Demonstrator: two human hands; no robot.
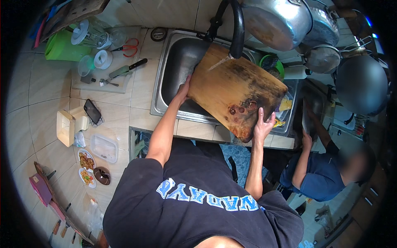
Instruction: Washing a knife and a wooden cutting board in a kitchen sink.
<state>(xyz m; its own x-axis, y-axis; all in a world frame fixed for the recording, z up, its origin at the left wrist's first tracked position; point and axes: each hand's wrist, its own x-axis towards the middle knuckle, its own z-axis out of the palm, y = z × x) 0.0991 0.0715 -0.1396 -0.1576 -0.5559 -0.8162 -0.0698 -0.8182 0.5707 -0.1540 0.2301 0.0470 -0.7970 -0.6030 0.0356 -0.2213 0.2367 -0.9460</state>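
My left hand (185, 89) grips the left edge of a large wooden cutting board (229, 80), its fingers partly hidden by the board. On the right edge, near the lower corner, my right hand (264, 124) holds the same board. The board lies tilted across the stainless steel sink (173, 71), with dark stains and reddish-brown knots on its surface. Above it curves a black faucet (237, 40), and water runs from the spout onto the wood.
A knife (124, 69), red-handled scissors (128, 47) and a fork (108, 83) lie left of the sink. Large metal pots (273, 24) hang at upper right. Plates of food (86, 159) stand at left. Another person (322, 173) is at the right, by a dark basin.
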